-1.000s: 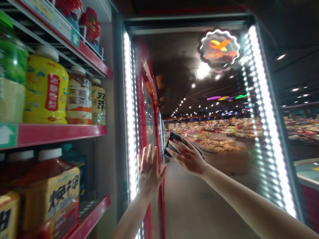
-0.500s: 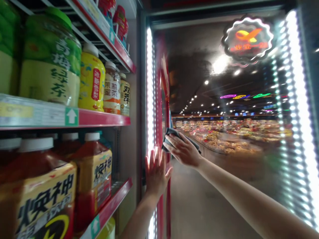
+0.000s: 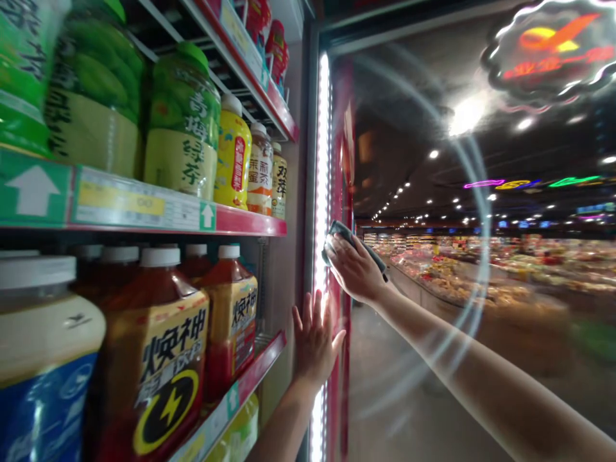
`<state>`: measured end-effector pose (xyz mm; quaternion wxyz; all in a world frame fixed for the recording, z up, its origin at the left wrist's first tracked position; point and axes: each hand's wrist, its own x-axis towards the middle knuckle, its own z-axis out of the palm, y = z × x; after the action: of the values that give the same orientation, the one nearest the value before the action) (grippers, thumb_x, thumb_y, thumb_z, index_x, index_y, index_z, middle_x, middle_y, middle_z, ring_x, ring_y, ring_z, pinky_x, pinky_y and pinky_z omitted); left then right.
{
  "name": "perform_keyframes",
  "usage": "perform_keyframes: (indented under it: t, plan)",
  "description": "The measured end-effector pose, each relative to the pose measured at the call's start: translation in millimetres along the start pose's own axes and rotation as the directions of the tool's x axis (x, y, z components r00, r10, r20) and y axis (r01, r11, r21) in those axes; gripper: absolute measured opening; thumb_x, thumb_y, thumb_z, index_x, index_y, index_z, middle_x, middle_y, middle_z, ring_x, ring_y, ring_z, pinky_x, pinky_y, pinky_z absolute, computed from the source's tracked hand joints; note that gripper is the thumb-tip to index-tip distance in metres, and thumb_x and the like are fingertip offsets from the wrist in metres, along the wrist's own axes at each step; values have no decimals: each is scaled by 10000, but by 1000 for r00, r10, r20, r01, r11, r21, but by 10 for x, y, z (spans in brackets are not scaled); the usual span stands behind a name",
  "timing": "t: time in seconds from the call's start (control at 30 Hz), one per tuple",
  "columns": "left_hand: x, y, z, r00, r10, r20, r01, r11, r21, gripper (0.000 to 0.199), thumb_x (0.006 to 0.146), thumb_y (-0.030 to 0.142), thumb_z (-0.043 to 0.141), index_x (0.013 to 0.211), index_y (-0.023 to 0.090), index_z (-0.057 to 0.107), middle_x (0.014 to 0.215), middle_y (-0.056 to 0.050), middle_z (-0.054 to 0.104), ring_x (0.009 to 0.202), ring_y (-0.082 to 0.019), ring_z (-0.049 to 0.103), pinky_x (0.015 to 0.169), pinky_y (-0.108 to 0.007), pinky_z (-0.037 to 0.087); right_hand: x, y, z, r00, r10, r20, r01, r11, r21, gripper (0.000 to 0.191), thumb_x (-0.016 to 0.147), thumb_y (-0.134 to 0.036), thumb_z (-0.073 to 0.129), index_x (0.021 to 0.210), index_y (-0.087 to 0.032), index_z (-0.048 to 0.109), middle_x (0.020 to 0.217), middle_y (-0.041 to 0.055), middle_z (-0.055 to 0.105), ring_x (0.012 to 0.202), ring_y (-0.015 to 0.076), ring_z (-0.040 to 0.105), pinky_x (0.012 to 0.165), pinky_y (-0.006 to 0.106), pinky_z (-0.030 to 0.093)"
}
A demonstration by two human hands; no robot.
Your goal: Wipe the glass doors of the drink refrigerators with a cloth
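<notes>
My right hand [image 3: 357, 268] presses a folded dark grey-green cloth [image 3: 380, 258] flat against the glass door [image 3: 409, 385], close to the lit strip along its edge. The cloth sticks out above and behind the fingers. Lower and to the left, my left hand [image 3: 315, 343] is raised with its fingers spread, over the door's edge beside the bright light strip [image 3: 321, 160]. Nothing is held in it; whether the palm touches the frame cannot be made out.
Shelves on the left hold green tea bottles [image 3: 180, 128], a yellow bottle [image 3: 233, 154] and amber drink bottles [image 3: 166, 353]. A red shelf edge [image 3: 250, 221] juts out near the left arm. Through the glass shows a store with blurred displays [image 3: 443, 263]; a lit sign [image 3: 553, 54] hangs upper right.
The view has swung left, so shelves and door sit further right. My right hand with the cloth has shifted left against the door, nearer the light strip. My left hand stays spread.
</notes>
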<state>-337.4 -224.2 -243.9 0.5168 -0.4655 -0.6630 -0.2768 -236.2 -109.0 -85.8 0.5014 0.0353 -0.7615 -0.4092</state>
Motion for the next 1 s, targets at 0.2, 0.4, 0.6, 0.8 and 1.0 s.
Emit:
perform_keyframes:
  t: [0.2, 0.4, 0.6, 0.8, 1.0]
  plan:
    - [-93, -88, -89, 1000, 23, -18, -22, 1000, 12, 964, 910, 498, 633, 1620, 153, 80, 1650, -169, 262, 1550, -374, 134, 1223, -653, 221, -75, 260, -156, 995, -96, 16, 95, 994, 61, 371, 963, -165, 543, 1321, -240, 608, 1404, 76, 611, 1352, 251, 517, 1167, 502, 427]
    - [-53, -116, -101, 997, -29, -78, 31, 999, 22, 996, 925, 507, 608, 1615, 128, -2, 1617, -197, 335, 1535, -375, 202, 1212, -658, 250, 797, 564, -57, 995, -95, 27, 93, 993, 76, 466, 983, -212, 543, 1448, -248, 518, 1560, 83, 470, 1456, 267, 406, 1185, 496, 389]
    - [-162, -165, -166, 993, -97, -62, 99, 995, 31, 1043, 924, 457, 628, 1603, 87, -72, 1597, -243, 352, 1507, -400, 272, 1195, -626, 318, 190, -107, 82, 955, -282, 91, 263, 949, 175, 519, 952, -197, 564, 1465, -242, 503, 1586, 69, 439, 1487, 248, 360, 1220, 497, 342]
    - [-212, -118, -262, 997, -76, -30, 77, 997, 5, 1113, 891, 439, 683, 1598, 91, -102, 1606, -254, 324, 1518, -392, 239, 1213, -608, 300, -74, -145, 26, 911, -392, 130, 359, 907, 219, 505, 952, -210, 568, 1448, -294, 521, 1572, 15, 463, 1457, 219, 408, 1247, 500, 306]
    - [-157, -105, -229, 993, -112, -33, 111, 993, -36, 1157, 865, 434, 717, 1597, 107, -117, 1603, -258, 329, 1515, -381, 263, 1210, -604, 307, 399, 164, -17, 997, -18, 72, 11, 994, 108, 551, 952, -195, 554, 1497, -221, 475, 1602, 95, 406, 1487, 307, 353, 1252, 571, 262]
